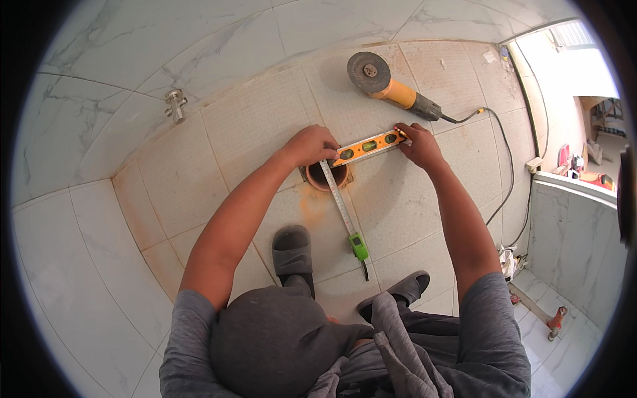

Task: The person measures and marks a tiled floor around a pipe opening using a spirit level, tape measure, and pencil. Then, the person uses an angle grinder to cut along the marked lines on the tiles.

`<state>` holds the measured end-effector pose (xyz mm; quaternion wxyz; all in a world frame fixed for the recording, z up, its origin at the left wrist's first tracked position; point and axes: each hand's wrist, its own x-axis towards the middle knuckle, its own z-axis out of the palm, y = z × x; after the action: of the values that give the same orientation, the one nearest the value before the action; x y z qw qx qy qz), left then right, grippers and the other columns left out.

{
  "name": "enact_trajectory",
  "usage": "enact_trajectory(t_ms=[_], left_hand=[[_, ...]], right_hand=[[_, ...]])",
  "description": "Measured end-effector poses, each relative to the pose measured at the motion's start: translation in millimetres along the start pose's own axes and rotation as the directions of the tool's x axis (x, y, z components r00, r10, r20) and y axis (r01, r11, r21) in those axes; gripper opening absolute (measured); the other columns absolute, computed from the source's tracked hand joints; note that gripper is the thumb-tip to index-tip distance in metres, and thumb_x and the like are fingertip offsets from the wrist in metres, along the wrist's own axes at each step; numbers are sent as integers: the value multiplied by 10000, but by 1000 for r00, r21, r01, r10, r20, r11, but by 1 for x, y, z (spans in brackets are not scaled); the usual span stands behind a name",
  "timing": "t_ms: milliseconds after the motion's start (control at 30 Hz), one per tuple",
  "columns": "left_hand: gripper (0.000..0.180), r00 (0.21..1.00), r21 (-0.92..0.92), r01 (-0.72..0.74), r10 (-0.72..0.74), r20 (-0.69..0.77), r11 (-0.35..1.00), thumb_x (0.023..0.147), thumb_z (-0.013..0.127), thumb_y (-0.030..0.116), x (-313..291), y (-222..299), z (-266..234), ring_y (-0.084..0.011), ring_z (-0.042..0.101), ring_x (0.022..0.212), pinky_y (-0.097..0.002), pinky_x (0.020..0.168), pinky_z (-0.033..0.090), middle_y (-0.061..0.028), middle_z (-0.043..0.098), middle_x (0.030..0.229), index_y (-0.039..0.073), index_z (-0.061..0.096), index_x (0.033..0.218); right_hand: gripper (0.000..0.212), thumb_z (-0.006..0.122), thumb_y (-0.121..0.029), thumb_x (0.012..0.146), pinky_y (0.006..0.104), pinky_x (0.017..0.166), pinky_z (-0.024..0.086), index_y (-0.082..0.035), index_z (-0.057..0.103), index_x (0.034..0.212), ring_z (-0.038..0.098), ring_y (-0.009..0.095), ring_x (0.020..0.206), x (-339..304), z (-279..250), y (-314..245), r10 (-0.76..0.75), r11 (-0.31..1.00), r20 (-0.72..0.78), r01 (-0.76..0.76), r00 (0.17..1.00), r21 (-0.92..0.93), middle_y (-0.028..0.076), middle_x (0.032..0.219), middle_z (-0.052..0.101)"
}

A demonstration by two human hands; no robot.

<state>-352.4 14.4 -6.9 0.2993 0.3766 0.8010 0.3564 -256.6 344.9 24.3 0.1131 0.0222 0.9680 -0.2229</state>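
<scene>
An orange spirit level (369, 146) with several green vials lies slanted on the tiled floor. My left hand (314, 146) is closed at its left end, fingertips also near the end of a tape measure's blade. My right hand (421, 146) pinches the level's right end; a small thin thing by its fingertips is too small to name. The green tape measure (359, 247) lies nearer me, its blade (339, 199) drawn out across a round drain pipe opening (317, 177) in the floor. The left end of the level reaches the opening's edge, partly hidden by my fingers.
An angle grinder (400, 93) lies beyond the level, its cord (508, 152) curving down the right side. A metal angle valve (176, 106) sticks out of the left wall. Low tiled wall (574, 225) and doorway stand at right. My slippers (292, 251) are close to the tape.
</scene>
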Motion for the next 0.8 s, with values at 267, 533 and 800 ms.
enact_trajectory(t_ms=[267, 533, 800], left_hand=[[431, 991, 454, -110, 64, 115, 884, 829, 778, 173, 18, 39, 1, -245, 600, 1174, -381, 970, 497, -33, 665, 1236, 197, 719, 1255], [391, 922, 735, -381, 285, 261, 561, 946, 582, 127, 38, 72, 19, -169, 577, 1207, -340, 930, 483, 43, 583, 1387, 268, 701, 1291], [416, 935, 665, -329, 132, 329, 670, 955, 604, 132, 45, 71, 20, -168, 605, 1182, -333, 953, 481, 66, 543, 1464, 283, 687, 1333]], right_hand=[[523, 757, -89, 797, 457, 833, 549, -209, 674, 1299, 674, 350, 971, 1, -1, 0, -13, 1000, 5, 14, 1000, -20, 123, 1025, 654], [530, 771, -119, 795, 440, 859, 545, -193, 691, 1314, 675, 339, 985, 2, -4, -2, 39, 999, 37, -38, 999, -21, 120, 1046, 675], [530, 741, -99, 800, 446, 864, 554, -186, 680, 1319, 676, 344, 1008, 0, -4, 5, -11, 1000, 34, 11, 999, 13, 134, 1052, 685]])
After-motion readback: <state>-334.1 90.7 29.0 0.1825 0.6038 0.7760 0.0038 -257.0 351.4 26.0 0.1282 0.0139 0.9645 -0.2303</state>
